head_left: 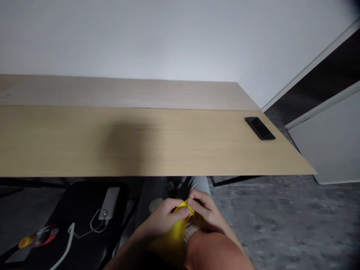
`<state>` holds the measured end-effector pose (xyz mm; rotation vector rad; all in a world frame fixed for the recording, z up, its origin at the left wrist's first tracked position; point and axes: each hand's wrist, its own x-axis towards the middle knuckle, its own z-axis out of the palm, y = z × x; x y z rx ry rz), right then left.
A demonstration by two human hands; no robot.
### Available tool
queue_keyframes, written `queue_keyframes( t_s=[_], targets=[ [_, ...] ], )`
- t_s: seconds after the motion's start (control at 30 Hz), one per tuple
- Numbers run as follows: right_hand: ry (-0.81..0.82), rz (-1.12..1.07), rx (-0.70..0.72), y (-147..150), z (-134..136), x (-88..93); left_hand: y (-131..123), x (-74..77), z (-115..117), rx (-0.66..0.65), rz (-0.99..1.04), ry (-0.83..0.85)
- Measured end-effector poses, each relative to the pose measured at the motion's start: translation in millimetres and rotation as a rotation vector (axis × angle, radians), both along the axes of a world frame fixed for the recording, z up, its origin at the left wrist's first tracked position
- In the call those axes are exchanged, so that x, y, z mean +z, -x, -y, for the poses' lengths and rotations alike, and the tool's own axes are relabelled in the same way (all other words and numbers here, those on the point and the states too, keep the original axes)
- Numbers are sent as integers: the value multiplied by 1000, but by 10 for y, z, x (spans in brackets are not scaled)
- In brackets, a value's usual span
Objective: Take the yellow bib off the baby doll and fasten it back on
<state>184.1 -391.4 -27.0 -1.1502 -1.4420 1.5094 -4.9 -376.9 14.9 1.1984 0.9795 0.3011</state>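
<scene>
Low in the view, over my lap, a piece of yellow cloth [176, 234] is held between my two hands. My left hand [168, 216] is closed on its upper edge, thumb lying on top. Close beside it, my right hand [205, 208] pinches the same edge with thumb and fingers, the fingertips almost meeting the left ones. White, gathered material [191, 229] shows just under the right hand. Below that is a large, smooth, rounded form [218, 251] whose kind I cannot make out. The cloth's lower part falls into dark shadow.
A wooden table [182, 142] stretches ahead, with a phone [260, 128] near its right end. On a black chair [84, 202] at left lie a white power bank [109, 202] with a cable [70, 240] and a blurred red-and-yellow item [46, 236]. A pale translucent cup-like thing [154, 205] is beside my left hand.
</scene>
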Motion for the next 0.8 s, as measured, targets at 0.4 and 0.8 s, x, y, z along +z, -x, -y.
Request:
queue_keyframes(
  t_s=[0.4,0.8],
  targets=[
    [155,-89,-44,0,26,-14,38,-10,23,4,47,30],
    [222,-173,-129,2,117,-178,72,20,25,14,102,123]
  ],
)
